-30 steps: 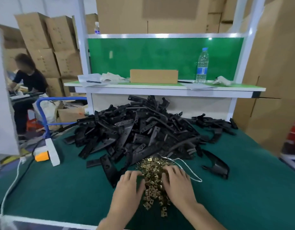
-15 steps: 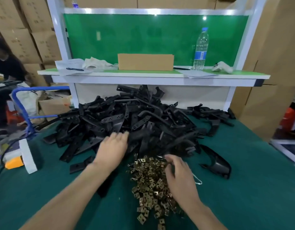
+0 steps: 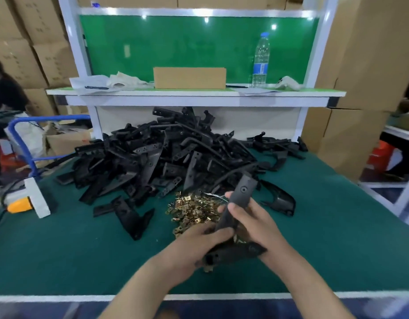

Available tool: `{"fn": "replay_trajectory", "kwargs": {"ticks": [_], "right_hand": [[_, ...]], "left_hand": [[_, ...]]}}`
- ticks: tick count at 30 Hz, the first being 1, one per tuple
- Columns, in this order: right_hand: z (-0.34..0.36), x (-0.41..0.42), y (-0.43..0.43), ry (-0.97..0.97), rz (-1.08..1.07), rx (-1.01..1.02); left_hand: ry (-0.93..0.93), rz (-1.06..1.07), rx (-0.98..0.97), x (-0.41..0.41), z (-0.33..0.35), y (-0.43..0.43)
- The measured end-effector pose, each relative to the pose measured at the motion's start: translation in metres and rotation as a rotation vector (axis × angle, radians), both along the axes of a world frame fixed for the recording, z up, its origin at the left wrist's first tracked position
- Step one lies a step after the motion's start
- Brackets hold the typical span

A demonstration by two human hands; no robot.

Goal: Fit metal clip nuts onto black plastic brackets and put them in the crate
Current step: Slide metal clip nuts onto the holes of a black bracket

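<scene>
L hand: curled round bracket's low end.
R hand: wrapped on its mid; nut held? can't tell.
Done: bracket in hand.
Left: fit from clip nuts under fingers; crate unseen.

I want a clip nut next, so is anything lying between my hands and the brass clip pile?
Nothing visible does. The clip nuts lie loose on the green mat under and just beyond the left hand and right hand; only the black bracket they hold covers part of the pile.
</scene>
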State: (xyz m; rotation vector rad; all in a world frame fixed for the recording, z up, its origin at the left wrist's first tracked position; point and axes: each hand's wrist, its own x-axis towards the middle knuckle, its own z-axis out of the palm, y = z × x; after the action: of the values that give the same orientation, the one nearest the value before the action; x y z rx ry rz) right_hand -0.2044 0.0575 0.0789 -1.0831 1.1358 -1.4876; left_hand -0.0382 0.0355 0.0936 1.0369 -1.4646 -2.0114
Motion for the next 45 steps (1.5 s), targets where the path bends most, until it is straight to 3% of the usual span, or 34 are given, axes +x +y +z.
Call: {"fn": "replay_trajectory", "kwargs": {"ticks": [6,11,13,15,18,19,22,25,27,29,31,35,41,45], "right_hand": [[-0.023,-0.025,0.012,-0.279,-0.353,-0.091],[-0.045,-0.04,0.028,-0.265,-0.177,-0.073],[-0.048,-0.059,0.038,-0.273,-0.217,-0.066],[-0.043,-0.076,0.046,-0.058,-0.378,-0.142],[-0.028,-0.075,0.034,0.651,-0.469,-0.192],[-0.024,-0.067,0.022,0.772,-0.413,-0.157],[-0.022,-0.042,-0.012,0.824,-0.261,-0.001],[-0.033,-0.038,-0.032,0.977,-0.324,0.099],[-0.039,-0.044,-0.039,1.06,-0.38,0.128],[-0.043,-0.05,-0.045,1.129,-0.433,0.104],[-0.046,-0.05,-0.05,1.207,-0.461,0.098],[-0.059,-0.045,-0.053,1.401,-0.483,0.134],[-0.059,-0.054,-0.062,1.335,-0.399,0.177],[-0.042,-0.069,-0.069,0.892,-0.147,0.298]], "left_hand": [[0.258,0.13,0.145,-0.014,-0.014,-0.015],[0.241,0.31,-0.031,-0.035,-0.011,-0.037],[0.202,0.323,-0.115,-0.035,-0.01,-0.049],[0.115,0.366,-0.197,-0.034,-0.013,-0.06],[0.011,0.329,-0.333,-0.043,-0.018,-0.064],[-0.007,0.278,-0.367,-0.049,-0.02,-0.061],[-0.026,0.138,-0.443,-0.069,-0.024,-0.047],[-0.109,0.14,-0.581,-0.063,-0.036,-0.041],[-0.394,0.124,-0.914,-0.037,-0.054,-0.035],[-0.687,-0.054,-1.206,-0.012,-0.075,-0.028],[-0.86,-0.205,-1.312,0.0,-0.092,-0.03],[-0.807,-0.117,-1.317,-0.008,-0.088,-0.059],[-0.729,0.065,-1.488,-0.025,-0.088,-0.083],[-0.669,0.165,-1.517,-0.024,-0.09,-0.084]]}}
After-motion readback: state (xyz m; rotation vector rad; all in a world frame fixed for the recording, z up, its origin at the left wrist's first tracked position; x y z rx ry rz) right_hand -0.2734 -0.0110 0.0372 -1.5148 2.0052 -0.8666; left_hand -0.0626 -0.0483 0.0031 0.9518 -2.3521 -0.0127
